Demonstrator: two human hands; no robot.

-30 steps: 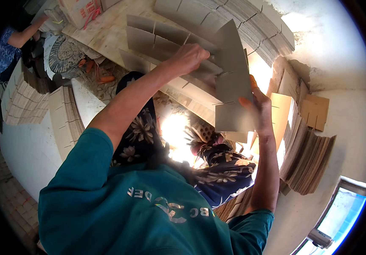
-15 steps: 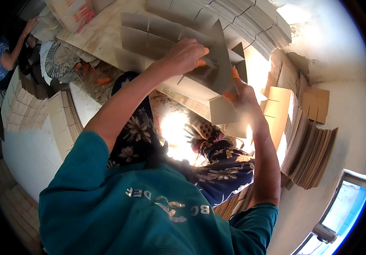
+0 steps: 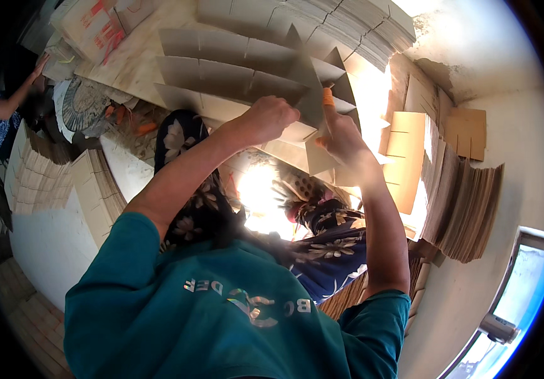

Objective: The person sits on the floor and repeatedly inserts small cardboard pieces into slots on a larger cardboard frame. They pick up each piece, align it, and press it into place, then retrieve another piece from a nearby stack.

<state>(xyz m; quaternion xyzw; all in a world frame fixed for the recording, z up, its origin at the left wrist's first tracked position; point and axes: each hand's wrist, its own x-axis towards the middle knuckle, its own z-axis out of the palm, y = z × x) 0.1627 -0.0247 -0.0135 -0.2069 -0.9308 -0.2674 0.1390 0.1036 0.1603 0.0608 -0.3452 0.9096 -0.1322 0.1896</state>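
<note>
In front of me stands a grid of slotted grey cardboard dividers [image 3: 221, 79], with long strips in rows and shorter cross strips at its right end. My left hand [image 3: 267, 121] is closed in a fist at the nearest long strip; its fingertips and anything between them are hidden. At the right end my right hand [image 3: 346, 140] grips a tall, tilted cross strip [image 3: 310, 88]. Its index finger, in an orange finger cover [image 3: 327, 96], reaches up along the cardboard, and the thumb is on the near side.
A stack of slotted cardboard [image 3: 360, 28] lies beyond the grid. More sheets stand in a row [image 3: 464, 196] by the right wall. At far left are further cardboard stacks [image 3: 41, 174], a printed carton [image 3: 92, 28] and another person's arm [image 3: 16, 95]. Bright light glares between my knees.
My left hand has moved down and slightly left, its orange-covered fingertips now out of sight. My right hand has shifted a little left. The whole scene has slid left in the view.
</note>
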